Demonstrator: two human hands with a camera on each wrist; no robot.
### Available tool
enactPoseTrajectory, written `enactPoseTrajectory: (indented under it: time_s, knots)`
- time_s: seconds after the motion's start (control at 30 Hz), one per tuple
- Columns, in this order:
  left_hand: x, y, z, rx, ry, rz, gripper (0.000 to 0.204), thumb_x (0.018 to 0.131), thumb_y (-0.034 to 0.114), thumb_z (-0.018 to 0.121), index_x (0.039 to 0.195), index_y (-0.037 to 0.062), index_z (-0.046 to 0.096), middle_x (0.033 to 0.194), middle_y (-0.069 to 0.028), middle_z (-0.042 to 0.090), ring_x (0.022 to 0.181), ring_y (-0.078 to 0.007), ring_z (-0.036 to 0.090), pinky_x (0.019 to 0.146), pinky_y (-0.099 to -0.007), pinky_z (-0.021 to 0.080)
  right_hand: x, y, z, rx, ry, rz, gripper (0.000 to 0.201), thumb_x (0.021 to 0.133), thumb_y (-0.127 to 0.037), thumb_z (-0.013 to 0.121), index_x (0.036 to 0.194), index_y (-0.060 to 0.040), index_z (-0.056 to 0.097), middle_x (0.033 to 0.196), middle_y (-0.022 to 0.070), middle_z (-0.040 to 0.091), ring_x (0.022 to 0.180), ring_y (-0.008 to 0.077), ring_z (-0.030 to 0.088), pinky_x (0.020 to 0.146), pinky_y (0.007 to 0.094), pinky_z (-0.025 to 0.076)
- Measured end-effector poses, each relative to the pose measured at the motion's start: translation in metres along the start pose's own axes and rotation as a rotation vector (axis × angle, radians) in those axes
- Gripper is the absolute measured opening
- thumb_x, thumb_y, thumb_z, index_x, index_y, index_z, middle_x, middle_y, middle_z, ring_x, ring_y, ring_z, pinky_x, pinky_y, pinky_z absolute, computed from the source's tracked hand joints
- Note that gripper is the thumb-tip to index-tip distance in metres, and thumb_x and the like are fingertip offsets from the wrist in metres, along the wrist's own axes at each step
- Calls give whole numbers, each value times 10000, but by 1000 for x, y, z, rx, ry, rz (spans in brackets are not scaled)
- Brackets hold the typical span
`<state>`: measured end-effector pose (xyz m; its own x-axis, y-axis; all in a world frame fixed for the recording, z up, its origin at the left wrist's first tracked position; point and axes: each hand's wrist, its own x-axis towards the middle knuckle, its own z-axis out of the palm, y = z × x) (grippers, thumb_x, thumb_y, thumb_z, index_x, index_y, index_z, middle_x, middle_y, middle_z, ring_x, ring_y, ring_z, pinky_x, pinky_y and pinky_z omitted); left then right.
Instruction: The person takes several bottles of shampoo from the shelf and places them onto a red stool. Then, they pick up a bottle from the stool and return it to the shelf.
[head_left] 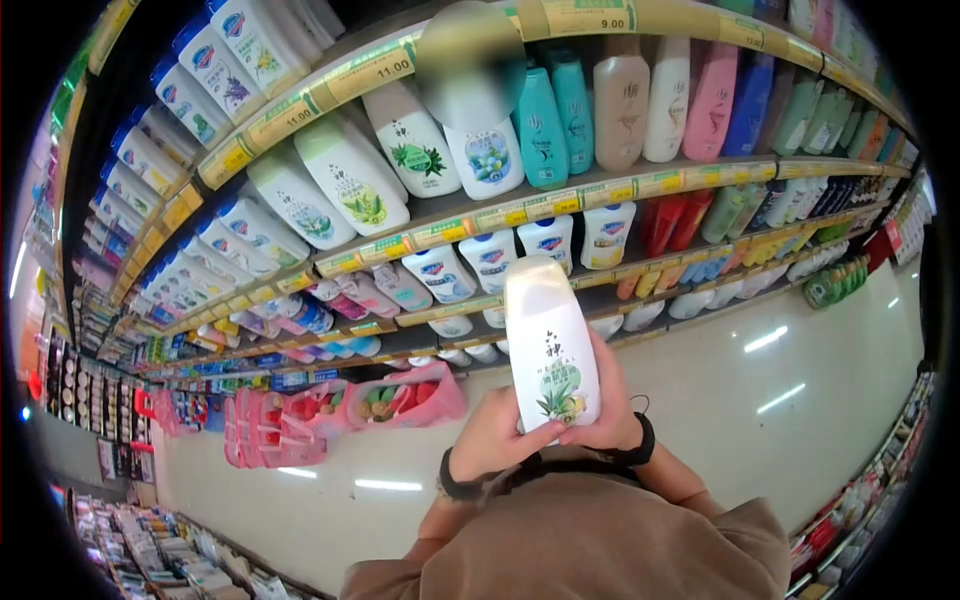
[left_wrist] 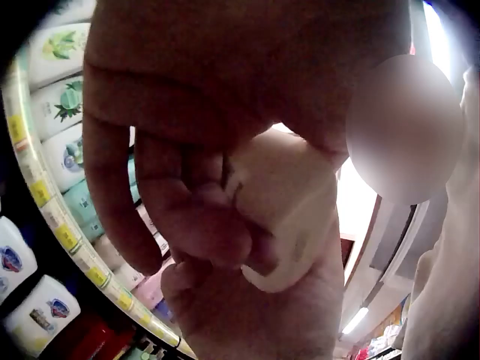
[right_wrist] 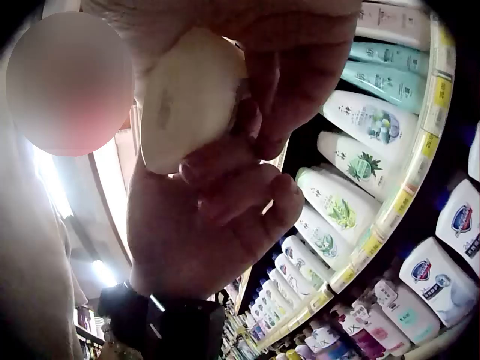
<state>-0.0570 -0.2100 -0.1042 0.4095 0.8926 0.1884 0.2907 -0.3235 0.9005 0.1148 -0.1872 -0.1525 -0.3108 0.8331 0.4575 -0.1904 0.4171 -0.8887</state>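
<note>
A white body wash bottle [head_left: 548,345], with dark lettering and a green plant picture on its label, is held in front of the body. Its label faces the head camera and its top points toward the shelves. My left hand [head_left: 490,440] grips the lower left side, thumb along the front edge. On the other side, my right hand [head_left: 612,405] grips the lower right, with its thumb near the left one at the bottom. Both wrist views show the bottle's pale base [left_wrist: 289,217] [right_wrist: 187,105] between the curled fingers of the two hands.
Curved shelves with yellow price strips [head_left: 480,222] carry rows of bottles, among them similar white bottles [head_left: 415,145], teal ones [head_left: 545,130] and a pink one [head_left: 712,105]. Pink bags [head_left: 405,395] stand on the shiny floor [head_left: 720,370] below. More stocked shelves [head_left: 165,550] are at lower left.
</note>
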Motion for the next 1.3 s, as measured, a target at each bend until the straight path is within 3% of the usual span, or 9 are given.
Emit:
enactPoseTrajectory:
  time_s: [0.4, 0.7, 0.93, 1.03, 1.1, 1.13, 1.2, 1.23, 1.3]
  knots:
    - [3, -12, -89, 404, -125, 148, 403, 802, 369, 630, 1045, 53, 576, 854, -175, 625, 793, -370, 594, 667, -420, 477, 60, -27, 39, -501, -117, -2, 811, 728, -248, 706, 1351, 28, 266, 817, 231, 615, 712, 386, 615, 644, 390, 495]
    - [33, 16, -143, 551, -90, 427, 405, 785, 360, 654, 1040, 50, 595, 916, -171, 611, 811, -363, 588, 709, -417, 485, 114, -60, 47, -703, -125, -246, 784, 704, -297, 737, 1329, -27, 349, 796, 177, 627, 704, 336, 631, 620, 352, 507]
    - [96, 65, -156, 400, 21, 553, 348, 773, 194, 668, 1062, 24, 577, 989, -203, 601, 901, -389, 572, 798, -392, 458, 171, -104, 15, -690, 7, -483, 740, 719, -218, 733, 1338, -49, 363, 1018, 221, 603, 825, 352, 634, 677, 351, 518]
    - [133, 82, -167, 400, 61, 621, 317, 772, 139, 672, 1034, -4, 565, 976, -182, 623, 872, -319, 620, 765, -365, 479, 207, -123, 1, -697, 82, -674, 662, 711, -154, 723, 1290, -50, 420, 956, 217, 612, 814, 347, 634, 669, 339, 511]
    - [150, 106, -168, 183, 100, 363, 314, 775, 91, 669, 1035, -25, 537, 945, -148, 644, 837, -223, 645, 707, -322, 503, 232, -132, -13, -614, 106, -701, 626, 708, -130, 715, 1263, -51, 437, 919, 214, 614, 800, 344, 633, 659, 336, 506]
    - [167, 108, -171, 232, 144, 595, 332, 782, 70, 662, 1059, -32, 509, 929, -128, 653, 825, -176, 646, 670, -282, 513, 243, -140, -20, -627, 94, -669, 646, 707, -114, 724, 1270, -15, 422, 974, 182, 615, 873, 270, 626, 709, 319, 511]
    - [192, 128, -178, 271, 226, 575, 360, 779, 73, 671, 1076, -35, 498, 914, -124, 660, 823, -188, 648, 681, -289, 516, 262, -165, -31, -732, 94, -684, 600, 718, -80, 714, 1246, 5, 442, 987, 150, 628, 905, 188, 627, 738, 305, 524]
    - [205, 136, -183, 354, 261, 580, 356, 778, 74, 674, 1073, -28, 504, 906, -126, 662, 817, -184, 649, 682, -290, 517, 281, -162, -37, -632, 154, -794, 455, 681, -149, 708, 1084, -30, 533, 855, 186, 627, 766, 335, 631, 663, 346, 495]
    - [232, 146, -192, 494, 307, 638, 366, 776, 79, 680, 1086, -14, 510, 902, -131, 663, 819, -184, 651, 697, -292, 517, 305, -173, -55, -712, 141, -808, 447, 671, -167, 716, 1063, -27, 554, 869, 177, 638, 772, 322, 636, 679, 347, 497]
